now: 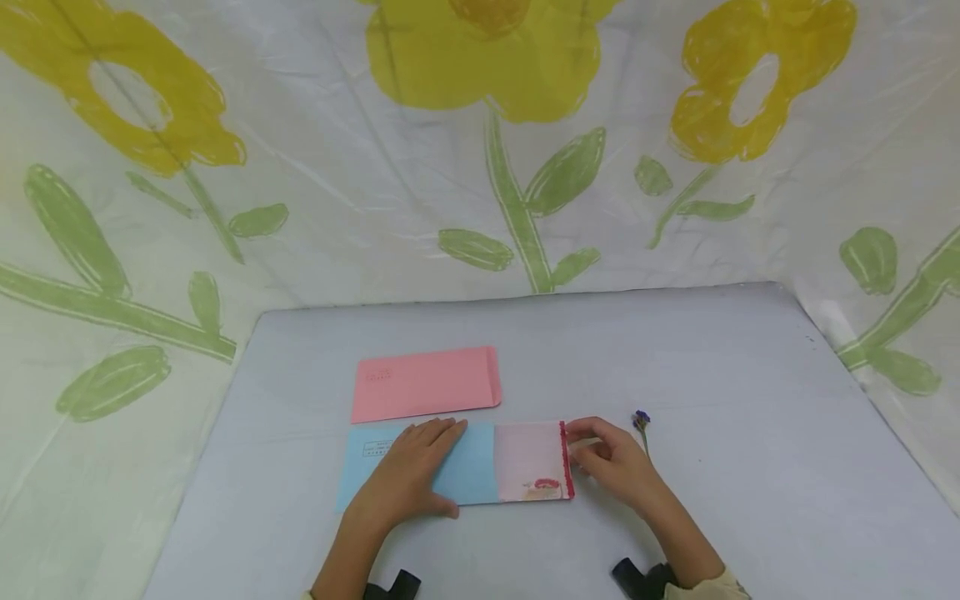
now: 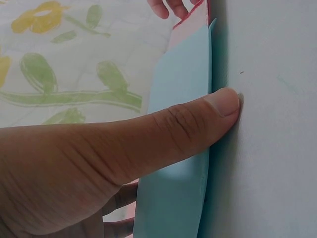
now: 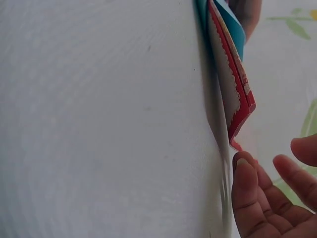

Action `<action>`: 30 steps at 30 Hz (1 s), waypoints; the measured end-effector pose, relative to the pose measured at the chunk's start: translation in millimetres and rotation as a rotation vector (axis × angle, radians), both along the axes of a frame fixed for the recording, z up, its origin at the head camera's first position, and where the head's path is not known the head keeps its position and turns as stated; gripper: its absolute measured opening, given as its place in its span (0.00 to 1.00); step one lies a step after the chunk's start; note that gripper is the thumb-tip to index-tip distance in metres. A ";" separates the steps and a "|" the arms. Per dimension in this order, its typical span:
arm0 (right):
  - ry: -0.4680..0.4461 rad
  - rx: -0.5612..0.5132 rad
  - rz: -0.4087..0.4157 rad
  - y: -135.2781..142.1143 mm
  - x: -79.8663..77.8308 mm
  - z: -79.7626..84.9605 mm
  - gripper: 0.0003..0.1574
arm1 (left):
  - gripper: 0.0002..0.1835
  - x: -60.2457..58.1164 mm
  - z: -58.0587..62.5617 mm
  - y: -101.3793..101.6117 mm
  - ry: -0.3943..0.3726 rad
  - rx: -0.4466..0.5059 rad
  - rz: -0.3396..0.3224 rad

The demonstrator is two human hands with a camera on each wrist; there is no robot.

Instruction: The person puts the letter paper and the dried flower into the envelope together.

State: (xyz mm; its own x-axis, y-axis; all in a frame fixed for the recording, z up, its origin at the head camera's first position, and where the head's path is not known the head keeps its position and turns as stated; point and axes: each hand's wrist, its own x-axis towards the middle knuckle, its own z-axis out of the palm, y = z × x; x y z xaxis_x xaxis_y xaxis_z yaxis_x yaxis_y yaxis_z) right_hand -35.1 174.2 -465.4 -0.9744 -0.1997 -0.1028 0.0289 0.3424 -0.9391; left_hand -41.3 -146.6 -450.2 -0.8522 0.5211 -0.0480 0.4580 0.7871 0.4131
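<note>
A light blue envelope (image 1: pixel 472 471) lies flat on the table. From its right end sticks out a pink card (image 1: pixel 528 450) with a red scalloped edge and a small printed picture in its lower corner. My left hand (image 1: pixel 408 475) rests across the envelope, fingers extended over it. Its thumb (image 2: pixel 198 119) reaches past the near edge. At the card's red edge is my right hand (image 1: pixel 611 462), fingers loosely bent and fingertips right at that edge. The right wrist view shows these fingertips (image 3: pixel 245 173) beside the card's far corner.
A pink envelope (image 1: pixel 427 385) lies just behind the blue one. To the right, beyond my right hand, lies a small purple flower (image 1: pixel 641 421) on a stem. The white table (image 1: pixel 285 375) meets a flower-printed curtain (image 1: pixel 337 208) at the back and sides.
</note>
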 end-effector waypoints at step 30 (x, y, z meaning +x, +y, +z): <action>-0.033 -0.038 0.087 -13.2 1.4 -4.6 0.19 | 0.61 0.1 1.8 0.7 -0.009 -0.005 0.002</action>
